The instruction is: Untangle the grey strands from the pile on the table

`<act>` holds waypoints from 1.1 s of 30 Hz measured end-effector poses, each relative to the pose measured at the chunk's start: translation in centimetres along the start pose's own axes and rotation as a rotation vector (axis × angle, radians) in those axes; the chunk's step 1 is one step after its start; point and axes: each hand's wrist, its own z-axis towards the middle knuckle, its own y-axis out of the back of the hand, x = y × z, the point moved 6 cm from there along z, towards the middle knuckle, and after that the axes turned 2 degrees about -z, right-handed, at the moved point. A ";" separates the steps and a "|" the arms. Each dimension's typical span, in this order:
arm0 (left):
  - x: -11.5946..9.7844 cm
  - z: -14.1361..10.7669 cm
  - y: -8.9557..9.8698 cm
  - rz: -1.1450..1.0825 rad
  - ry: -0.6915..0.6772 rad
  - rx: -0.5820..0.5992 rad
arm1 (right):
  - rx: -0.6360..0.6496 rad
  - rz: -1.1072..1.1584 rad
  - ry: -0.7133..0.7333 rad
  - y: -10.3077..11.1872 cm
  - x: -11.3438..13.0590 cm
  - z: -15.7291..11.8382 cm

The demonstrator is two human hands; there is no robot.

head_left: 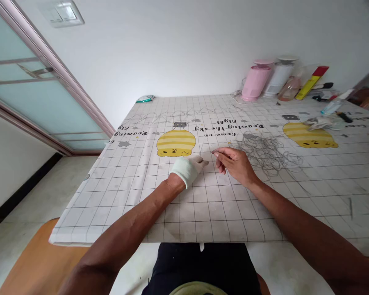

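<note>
My left hand (pixel 190 169) wears a white knitted work glove and rests low over the table, its fingers closed and pointing right. Whatever is between them is too small to make out. Bare, my right hand (pixel 234 162) faces it across a small gap, thumb and forefinger pinched together; any thin piece in that pinch cannot be made out. Just right of this hand lies a loose tangle of thin grey wire (pixel 266 152). Toward the back of the table, thin bent wire pieces (pixel 206 110) lie in a row.
A checked tablecloth (pixel 126 205) with yellow balloon prints covers the table. Along the back right stand a pink cylinder (pixel 256 82), a white cylinder (pixel 278 78), a clear bottle (pixel 290 88) and a yellow box (pixel 310 84). A green packet (pixel 145 98) lies at the back left corner.
</note>
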 end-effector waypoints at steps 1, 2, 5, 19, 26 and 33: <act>0.0 -0.1 0.2 0.006 0.027 0.005 | 0.002 -0.007 0.000 0.0 -0.1 0.1; -0.2 -0.2 0.6 0.018 0.046 0.002 | 0.001 -0.010 -0.003 0.1 -0.2 0.1; -0.9 -0.7 2.0 0.060 0.029 -0.013 | -0.025 0.010 -0.027 0.6 -0.7 0.5; 0.4 -0.2 1.2 0.107 0.030 -0.113 | 0.012 -0.108 -0.135 4.4 -0.5 7.7; 0.7 0.1 0.7 0.107 -0.001 -0.149 | -0.110 -0.213 -0.190 5.8 -2.6 17.7; 1.3 0.6 -0.1 0.054 0.042 -0.099 | -0.096 -0.295 -0.278 4.8 -5.9 25.1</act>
